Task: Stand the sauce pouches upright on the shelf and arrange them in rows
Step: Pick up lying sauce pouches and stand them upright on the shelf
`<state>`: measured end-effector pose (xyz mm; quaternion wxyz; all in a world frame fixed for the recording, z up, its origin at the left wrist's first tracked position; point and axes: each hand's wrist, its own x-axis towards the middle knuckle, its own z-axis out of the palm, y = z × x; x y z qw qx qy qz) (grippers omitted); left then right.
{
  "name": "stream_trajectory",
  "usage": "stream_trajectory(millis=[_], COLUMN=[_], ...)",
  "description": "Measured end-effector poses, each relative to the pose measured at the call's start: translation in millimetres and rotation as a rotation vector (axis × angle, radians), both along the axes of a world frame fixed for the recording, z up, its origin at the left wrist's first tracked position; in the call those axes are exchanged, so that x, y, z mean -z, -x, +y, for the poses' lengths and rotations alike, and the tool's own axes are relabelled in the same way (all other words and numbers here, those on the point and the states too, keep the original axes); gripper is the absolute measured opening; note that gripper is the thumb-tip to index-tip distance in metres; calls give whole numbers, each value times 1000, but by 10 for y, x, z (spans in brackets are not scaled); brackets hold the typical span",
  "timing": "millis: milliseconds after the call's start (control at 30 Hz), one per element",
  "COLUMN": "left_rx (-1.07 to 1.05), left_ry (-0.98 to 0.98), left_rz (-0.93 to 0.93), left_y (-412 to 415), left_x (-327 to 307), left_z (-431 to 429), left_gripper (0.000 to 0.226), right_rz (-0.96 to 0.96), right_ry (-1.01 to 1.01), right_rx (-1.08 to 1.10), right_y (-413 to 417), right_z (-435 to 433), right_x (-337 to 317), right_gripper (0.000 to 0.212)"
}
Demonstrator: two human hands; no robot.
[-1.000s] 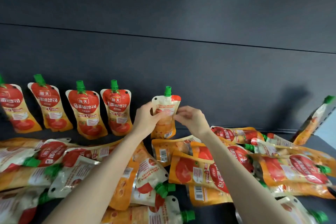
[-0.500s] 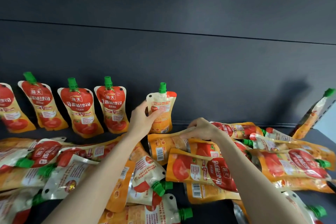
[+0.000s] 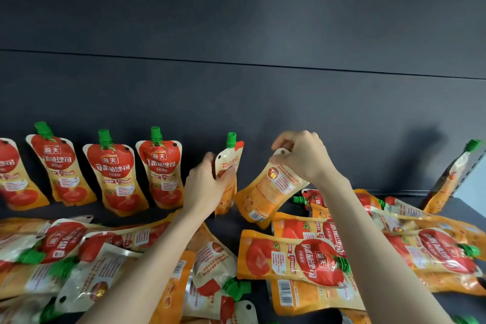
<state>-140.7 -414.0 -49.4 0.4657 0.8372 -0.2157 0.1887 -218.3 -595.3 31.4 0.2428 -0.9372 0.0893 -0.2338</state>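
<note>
We hold two pouches
Our left hand grips the upright pouch; right hand fingers pinch the tilted pouch (top corner).

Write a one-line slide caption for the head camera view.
Left hand grips an upright green-capped orange sauce pouch while the right hand pinches a second orange foil pouch by its top corner.

Our single head camera looks forward and down, close over our forearms. The left hand gripping the upright pouch and the right hand pinching the tilted pouch sit mid-frame.
</note>
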Motion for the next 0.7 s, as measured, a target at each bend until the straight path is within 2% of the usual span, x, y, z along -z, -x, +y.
stream_trajectory(millis=[133, 300, 400, 467, 600, 700], left_rx=[86, 366, 500, 557, 531, 478], left_ry=[19, 233, 301, 284, 200, 211], left_rz=[-34, 144, 339, 398, 299, 208], left_y=[-28, -49, -77, -116, -171, -165], left_x=[-40, -254, -384, -429, -459, -434], left_z=[-3, 5, 2, 19, 68, 70], left_gripper=[30, 38, 34, 29, 17, 17], right_rz=[-103, -290, -228, -181, -253, -275], right_ry=[-35, -361, -610, -716, -713, -727], right_rx=[-59, -75, -136, -172, -167, -175], right_y=[-135, -206, -203, -180, -162, -203], right_z=[83, 194, 235, 249, 210, 211], right_x=[26, 285, 429, 472, 445, 420], right_gripper=[9, 23, 24, 17, 9, 17])
